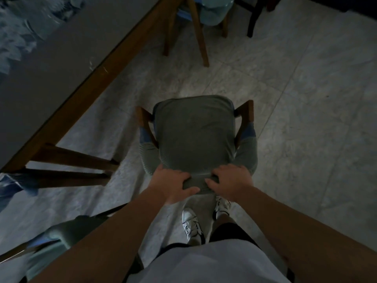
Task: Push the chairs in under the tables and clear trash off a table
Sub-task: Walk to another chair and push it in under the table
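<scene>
A chair with a grey-green padded seat and brown wooden arms stands on the floor in front of me, out in the open to the right of the table. My left hand and my right hand both grip the top of its backrest, side by side. The long table has a dark grey top and a wooden edge and runs along the upper left. No trash shows on the part of the tabletop in view.
A second chair with wooden legs and a pale blue seat sits at the table's far end. Another chair's pale seat is close at my lower left. Table legs jut out at left. Pale tiled floor lies open to the right.
</scene>
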